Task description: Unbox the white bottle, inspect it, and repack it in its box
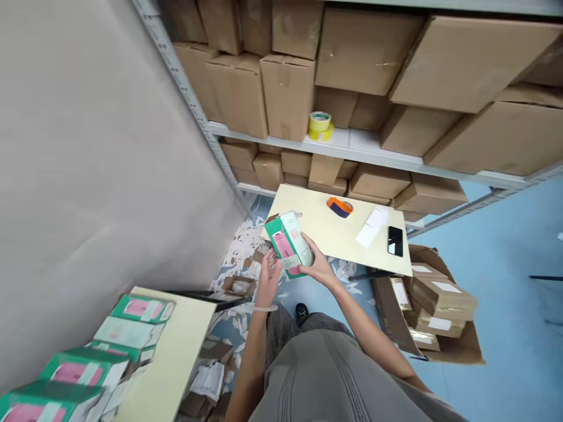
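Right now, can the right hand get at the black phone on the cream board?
Probably yes, once it lets go. The right hand is gripping the green-and-pink box, but the black phone lies nearby on the same cream board, with nothing standing in between.

Brown cardboard cartons [288, 97] crowd a white metal shelving rack [373, 149], with stacked yellow adhesive tape rolls [320, 128] on its shelf. On the cream tabletop [334, 231] lie an orange-and-navy tape roll [340, 206], a white paper slip [372, 227] and a black smartphone [395, 241], while an open brown carton [440, 299] of white-labelled boxes sits on the blue floor [519, 246].
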A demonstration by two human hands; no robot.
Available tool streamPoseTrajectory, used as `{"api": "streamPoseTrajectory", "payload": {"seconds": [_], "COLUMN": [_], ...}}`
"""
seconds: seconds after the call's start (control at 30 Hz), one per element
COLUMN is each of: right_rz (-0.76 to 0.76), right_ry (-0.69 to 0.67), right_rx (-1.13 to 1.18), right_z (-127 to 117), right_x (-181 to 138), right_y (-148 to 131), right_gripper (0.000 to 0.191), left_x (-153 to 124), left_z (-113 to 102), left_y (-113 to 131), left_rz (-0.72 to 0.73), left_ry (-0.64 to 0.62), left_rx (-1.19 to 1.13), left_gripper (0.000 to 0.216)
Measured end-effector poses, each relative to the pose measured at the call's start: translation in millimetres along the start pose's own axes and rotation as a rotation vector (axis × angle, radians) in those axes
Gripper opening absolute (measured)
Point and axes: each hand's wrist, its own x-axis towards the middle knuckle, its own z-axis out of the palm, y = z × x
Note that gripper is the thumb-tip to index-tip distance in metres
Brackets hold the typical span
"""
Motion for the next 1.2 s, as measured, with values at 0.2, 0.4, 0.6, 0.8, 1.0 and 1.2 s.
{"api": "streamPoseTrajectory", "payload": {"seconds": [0.2, 0.4, 0.6, 0.8, 1.0, 1.2], "right_rz": [0.031, 0.188, 0.256, 0.344, 0.377, 0.557], "right_ry": [0.195, 0.232, 0.227, 0.228, 0.376, 0.566], "right_rx": [-0.215, -0.398, -0.567, -0.528, -0.195, 0.164], "right_z": [-43, -64, -73, -91, -109, -114], "right_x": [2, 26, 62, 87, 102, 106], "right_y": [11, 23, 40, 67, 93, 99], "right_gripper": [0.098, 0.102, 0.112, 0.095, 0.066, 0.037], "left_x": [74, 143, 198, 210, 195, 187], "left_z": [68, 106, 136, 158, 181, 189], "left_y": [26, 16, 3, -11, -47, -82], "left_rz": [0.042, -0.065, -0.009, 0.215, 0.268, 0.235], "left_ry": [-0.184, -0.251, -0.278, -0.284, -0.349, -0.478], "left_rx": [0.001, 0.019, -0.014, 0.213, 0.307, 0.383], "left_gripper": [0.074, 0.083, 0.088, 0.079, 0.075, 0.073]}}
